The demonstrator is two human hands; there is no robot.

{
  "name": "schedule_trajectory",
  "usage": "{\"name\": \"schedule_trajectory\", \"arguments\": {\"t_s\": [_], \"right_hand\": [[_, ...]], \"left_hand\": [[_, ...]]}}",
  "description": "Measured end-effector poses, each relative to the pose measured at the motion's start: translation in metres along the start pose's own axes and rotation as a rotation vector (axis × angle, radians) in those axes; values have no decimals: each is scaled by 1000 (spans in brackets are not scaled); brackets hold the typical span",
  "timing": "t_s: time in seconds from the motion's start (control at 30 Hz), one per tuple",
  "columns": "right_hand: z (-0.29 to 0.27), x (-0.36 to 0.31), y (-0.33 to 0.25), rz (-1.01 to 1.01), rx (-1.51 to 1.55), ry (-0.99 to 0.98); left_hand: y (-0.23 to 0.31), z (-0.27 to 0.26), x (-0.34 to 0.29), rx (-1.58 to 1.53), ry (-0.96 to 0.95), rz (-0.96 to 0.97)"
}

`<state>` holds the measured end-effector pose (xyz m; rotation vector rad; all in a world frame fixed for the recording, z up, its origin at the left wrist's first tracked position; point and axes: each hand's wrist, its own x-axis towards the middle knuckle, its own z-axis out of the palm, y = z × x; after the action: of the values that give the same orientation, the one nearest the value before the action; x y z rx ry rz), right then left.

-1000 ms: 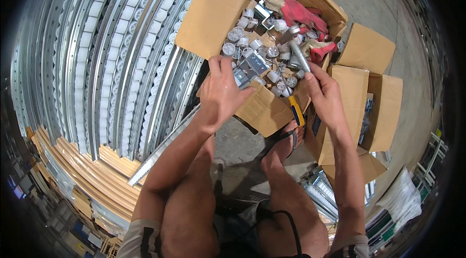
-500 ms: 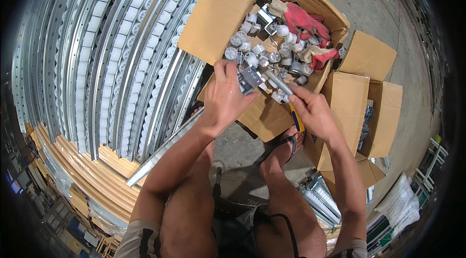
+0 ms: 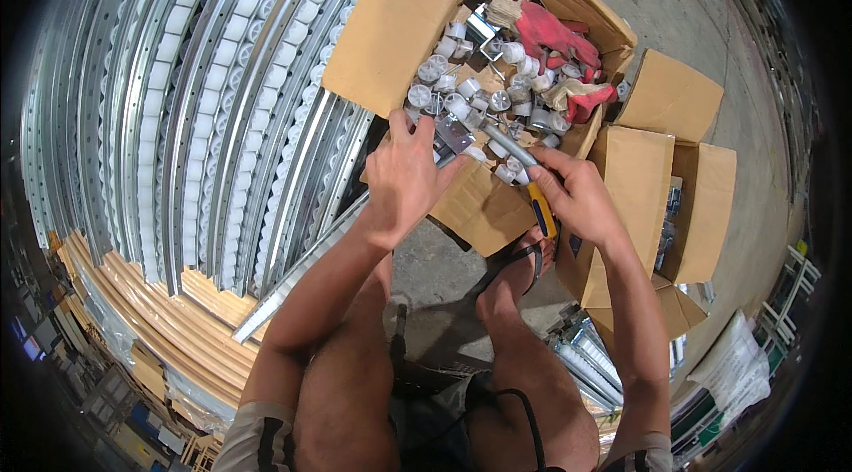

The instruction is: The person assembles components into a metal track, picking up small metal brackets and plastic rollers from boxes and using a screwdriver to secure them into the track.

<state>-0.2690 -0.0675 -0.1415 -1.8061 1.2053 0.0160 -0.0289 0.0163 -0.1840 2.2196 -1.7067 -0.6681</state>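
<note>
My left hand [image 3: 404, 172] is closed on a small grey metal bracket [image 3: 454, 133] above the near edge of an open cardboard box [image 3: 612, 33]. Beside it, my right hand [image 3: 575, 192] grips a short grey metal rod [image 3: 510, 145], its far end pointing at the bracket. A yellow and black tool handle [image 3: 541, 210] shows just below my right fingers; whether they hold it too, I cannot tell. Loose white rollers [image 3: 458, 106], metal pieces [image 3: 482, 33] and red-and-cream gloves [image 3: 555, 33] fill the box beyond my hands.
Long metal rails with white wheels [image 3: 204, 117] stand in rows at left, over tan tubes [image 3: 160, 321]. A smaller open carton [image 3: 706, 215] with metal parts is at right. More metal rails [image 3: 586, 361] lie by my right leg; my sandalled foot [image 3: 515, 281] is under the box flap.
The bracket has tilted in my left hand and now shows a shinier face. My right hand and the rod have shifted slightly, and more of the yellow handle shows.
</note>
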Motion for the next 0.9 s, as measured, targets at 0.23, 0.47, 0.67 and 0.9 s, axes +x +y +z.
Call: {"name": "schedule_trajectory", "arguments": {"t_s": [0.23,0.47,0.67,0.9], "right_hand": [[6,-12,24,162,19,131],[22,-21,43,130,-30,118],[25,-15,20,211,-334,-60],[6,-25,18,179,-391,-226]], "left_hand": [[-30,-16,-39,48,223,235],[-159,-40,-283,-846,-256,-959],[-186,-19,-323,-1932,519,-1435],[-259,35,-324,-1930,500,-1107]]}}
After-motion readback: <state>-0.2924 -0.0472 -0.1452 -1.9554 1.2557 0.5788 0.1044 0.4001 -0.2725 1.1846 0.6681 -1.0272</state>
